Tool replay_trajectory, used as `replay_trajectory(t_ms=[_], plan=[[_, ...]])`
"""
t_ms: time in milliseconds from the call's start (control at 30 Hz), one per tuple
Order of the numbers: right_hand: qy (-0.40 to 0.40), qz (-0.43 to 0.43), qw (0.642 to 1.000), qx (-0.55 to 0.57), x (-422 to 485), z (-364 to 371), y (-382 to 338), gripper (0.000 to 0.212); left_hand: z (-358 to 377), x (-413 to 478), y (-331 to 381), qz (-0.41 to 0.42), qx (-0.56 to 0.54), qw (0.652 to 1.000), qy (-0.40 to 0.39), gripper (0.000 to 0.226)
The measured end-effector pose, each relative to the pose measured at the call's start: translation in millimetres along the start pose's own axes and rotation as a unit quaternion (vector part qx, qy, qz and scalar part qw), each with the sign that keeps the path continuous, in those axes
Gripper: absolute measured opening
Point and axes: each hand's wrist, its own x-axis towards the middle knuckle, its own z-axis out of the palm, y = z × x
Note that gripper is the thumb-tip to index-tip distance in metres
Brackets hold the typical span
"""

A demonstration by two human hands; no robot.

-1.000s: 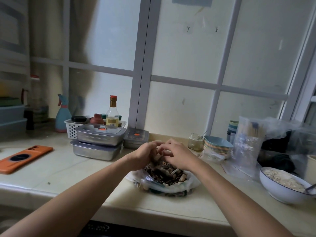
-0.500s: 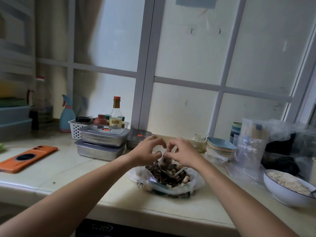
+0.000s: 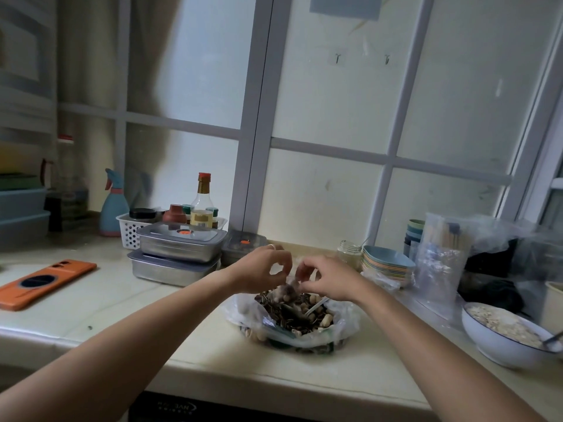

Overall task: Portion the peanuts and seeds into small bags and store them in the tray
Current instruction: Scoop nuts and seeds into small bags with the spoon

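Observation:
A large clear plastic bag (image 3: 341, 327) lies open on the counter, full of peanuts and dark seeds (image 3: 292, 312), with a white spoon (image 3: 316, 306) lying in them. Just above it hangs a small clear bag (image 3: 288, 289) holding a portion of nuts. My left hand (image 3: 262, 269) and my right hand (image 3: 323, 277) pinch its top from either side, fingers curled. Two stacked lidded steel trays (image 3: 179, 254) stand to the left, behind my left forearm.
An orange phone (image 3: 45, 281) lies at the far left. A white basket with bottles (image 3: 134, 226) and a blue spray bottle (image 3: 114, 205) stand at the back. To the right are a small jar (image 3: 350, 254), stacked plates (image 3: 387, 264), clear bags (image 3: 438, 263) and a white bowl of oats (image 3: 505, 330).
My hands have drawn slightly apart and risen a little; the small filled bag now shows between them above the big bag. The camera has tilted and shifted a little.

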Motion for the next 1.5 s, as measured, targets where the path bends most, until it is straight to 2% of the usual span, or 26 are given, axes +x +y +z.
replay_trajectory(t_ms=[133, 333, 467, 567, 700, 800, 933, 1000, 1067, 1167, 1233, 1367, 1500], plan=[[0.027, -0.006, 0.999, -0.044, 4, 3, -4, 0.011, -2, 2, 3, -0.009, -0.045, 0.999, 0.011, 0.006], [0.034, -0.009, 0.999, -0.015, 7, 2, -10, 0.019, -4, 1, 3, -0.032, -0.026, 0.998, -0.05, 0.026], [0.026, -0.022, 0.999, -0.013, 6, 1, -8, 0.012, -10, 2, 3, -0.027, 0.034, 0.998, -0.047, 0.014], [0.019, -0.014, 0.999, -0.029, 5, -1, -5, 0.014, -17, 5, 4, -0.01, 0.021, 0.999, -0.027, 0.01], [-0.022, 0.038, 0.999, 0.005, 3, -1, 2, 0.015, -24, 5, 5, -0.012, -0.026, 0.998, -0.055, 0.01], [-0.016, 0.042, 0.999, -0.016, 4, -1, 3, 0.006, -22, 4, 5, -0.029, -0.046, 0.997, -0.054, 0.011], [0.031, 0.028, 0.999, -0.027, 3, -4, -4, 0.003, -20, 5, 1, -0.063, 0.035, 0.997, -0.01, 0.012], [0.057, 0.023, 0.998, -0.007, 3, -4, -7, 0.006, -19, 4, 1, -0.087, -0.002, 0.996, 0.016, 0.011], [0.088, 0.014, 0.996, 0.013, 3, -4, -9, 0.01, -18, 2, 3, -0.113, -0.082, 0.99, 0.032, 0.015], [0.154, 0.01, 0.988, 0.024, 5, -1, -10, 0.01, -15, 1, 6, -0.17, -0.171, 0.97, 0.017, 0.045], [0.161, 0.02, 0.987, 0.012, 4, 3, -10, 0.01, -9, 0, 4, -0.203, -0.188, 0.961, -0.007, 0.056], [0.067, 0.063, 0.996, -0.007, 2, 10, -8, 0.016, -1, -3, 0, -0.242, -0.189, 0.951, -0.045, 0.054], [0.131, 0.067, 0.989, 0.008, 1, 5, -9, 0.016, 2, -3, 0, -0.269, -0.23, 0.932, -0.074, 0.046]])
